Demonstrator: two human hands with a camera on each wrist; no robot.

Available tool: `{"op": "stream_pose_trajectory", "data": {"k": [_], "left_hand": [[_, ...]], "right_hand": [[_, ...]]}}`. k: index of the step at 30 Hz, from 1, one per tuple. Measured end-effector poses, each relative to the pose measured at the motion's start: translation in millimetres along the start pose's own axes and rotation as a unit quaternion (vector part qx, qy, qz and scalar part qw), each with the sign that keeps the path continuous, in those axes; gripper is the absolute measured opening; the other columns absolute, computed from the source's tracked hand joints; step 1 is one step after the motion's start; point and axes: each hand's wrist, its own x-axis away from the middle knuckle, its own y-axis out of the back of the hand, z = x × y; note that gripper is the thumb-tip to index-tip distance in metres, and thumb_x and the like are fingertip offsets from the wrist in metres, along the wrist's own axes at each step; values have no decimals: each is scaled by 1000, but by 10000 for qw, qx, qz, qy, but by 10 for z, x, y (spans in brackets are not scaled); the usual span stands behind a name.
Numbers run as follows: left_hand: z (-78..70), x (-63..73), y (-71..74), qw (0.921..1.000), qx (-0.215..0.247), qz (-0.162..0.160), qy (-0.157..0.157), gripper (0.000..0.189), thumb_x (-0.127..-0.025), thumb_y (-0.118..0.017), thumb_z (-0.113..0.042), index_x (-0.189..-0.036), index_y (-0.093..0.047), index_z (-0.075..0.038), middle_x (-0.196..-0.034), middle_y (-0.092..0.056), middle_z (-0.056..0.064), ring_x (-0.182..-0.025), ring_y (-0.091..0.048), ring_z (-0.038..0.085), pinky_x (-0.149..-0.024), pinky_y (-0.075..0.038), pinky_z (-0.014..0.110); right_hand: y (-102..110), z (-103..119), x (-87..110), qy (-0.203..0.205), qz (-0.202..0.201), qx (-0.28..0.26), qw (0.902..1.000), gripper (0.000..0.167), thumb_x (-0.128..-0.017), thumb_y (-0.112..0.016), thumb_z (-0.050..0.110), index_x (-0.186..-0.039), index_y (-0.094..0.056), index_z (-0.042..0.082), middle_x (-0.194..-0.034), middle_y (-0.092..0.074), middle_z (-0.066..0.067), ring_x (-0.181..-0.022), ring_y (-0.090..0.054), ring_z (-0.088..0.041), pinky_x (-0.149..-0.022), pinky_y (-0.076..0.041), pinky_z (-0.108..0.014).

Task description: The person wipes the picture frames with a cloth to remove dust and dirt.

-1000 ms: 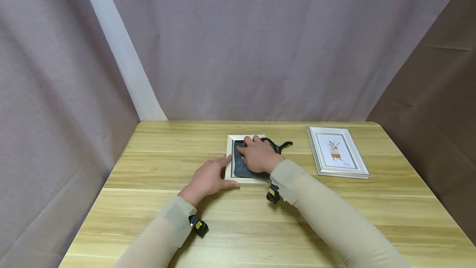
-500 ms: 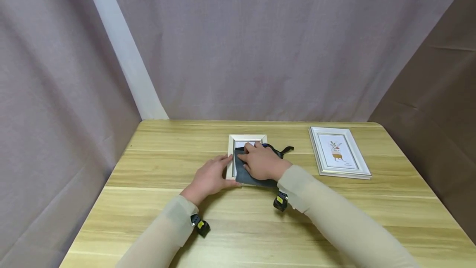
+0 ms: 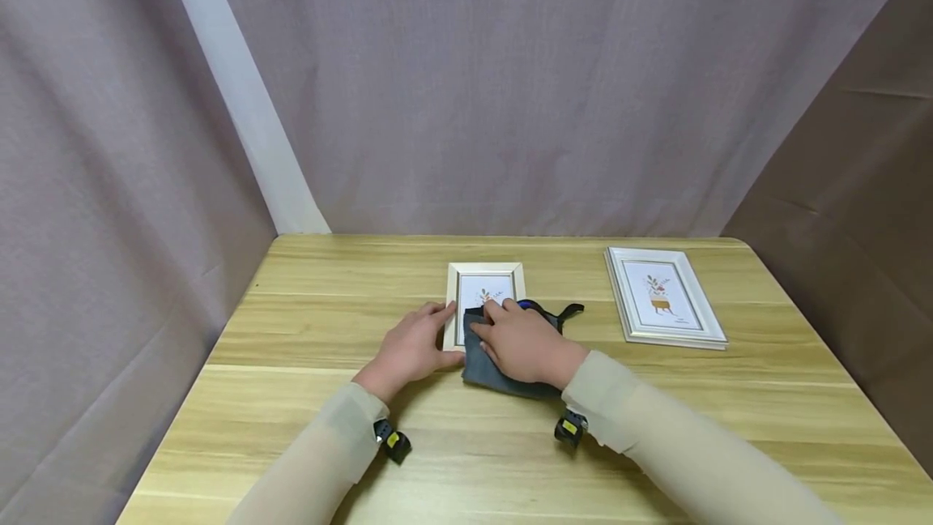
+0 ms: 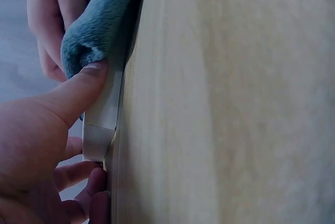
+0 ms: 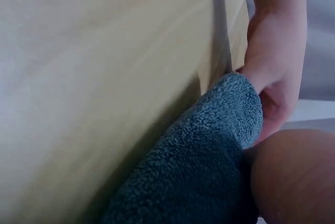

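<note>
A small white picture frame (image 3: pixel 452 290) lies flat on the wooden table in the head view, with a plant print under its pane. Thumb and fingers of my left hand (image 3: pixel 411 351) hold its near left corner, the thumb along the near side. My right hand (image 3: pixel 528 343) lies on a grey-blue plush cloth (image 3: pixel 481 367), its fingers pressing it onto the frame's near right part and hiding that part. The cloth has a black loop (image 3: pixel 572 311). In the left wrist view the folded cloth (image 4: pixel 104 20) touches my left thumb.
A second white picture frame (image 3: pixel 623 294) with a similar plant print lies on the right of the table (image 3: pixel 350 282). It seems to sit on another frame, whose edge shows at the left. Grey curtains (image 3: pixel 510 104) stand behind the table.
My right hand has slid the cloth toward me and slightly right, uncovering the upper part of the print. The left hand stays at the frame's corner.
</note>
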Motion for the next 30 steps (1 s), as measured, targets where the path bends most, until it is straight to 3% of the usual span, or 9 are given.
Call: {"op": "stream_pose_trajectory", "data": {"k": [5,14,17,22,25,30], "left_hand": [[-1,-3,5,10000,21,40,32,96,-91,-88,-55,-169,-46,-16,-166,-50,12,-141,-57,41,-105,-54,58],[3,-2,-15,10000,41,14,9,99,-90,-88,-58,-168,-47,-16,-164,-52,13,-139,-58,40,-105,-55,56],[6,-8,-15,10000,11,31,26,97,-91,-87,-58,-169,-46,-17,-165,-51,12,-140,-57,40,-105,-54,57],[-1,-17,-13,10000,-21,14,-28,96,-93,-86,-58,-169,-45,-16,-166,-50,12,-142,-56,41,-107,-53,57],[5,-18,-15,10000,-13,-34,-70,97,-91,-88,-56,-169,-46,-16,-164,-51,12,-140,-57,40,-106,-54,56],[33,-23,-27,9999,-54,-85,-90,99,-89,-89,-58,-168,-47,-18,-162,-54,12,-137,-60,38,-103,-56,54]], "right_hand": [[-54,44,92,75,-261,105,9996,40,-115,-60,31,-146,-71,9,-145,-62,-19,-114,-62,-33,-92,-59,-49],[-108,120,231,288,-791,458,9954,37,-113,-65,31,-141,-75,9,-129,-67,-14,-101,-60,-28,-77,-59,-42],[-101,123,281,283,-741,457,9958,41,-113,-64,33,-147,-71,11,-133,-66,-13,-105,-60,-29,-83,-59,-43],[-39,101,470,198,-799,-28,9966,51,-110,-70,33,-156,-63,14,-147,-62,-12,-126,-60,-33,-103,-55,-50],[4,144,604,216,-1062,-78,9941,46,-105,-78,35,-144,-72,13,-140,-65,-10,-124,-62,-32,-101,-57,-50],[-2,279,772,305,-998,326,9940,39,-95,-86,42,-115,-75,10,-110,-67,-7,-94,-62,-26,-78,-60,-44]]}}
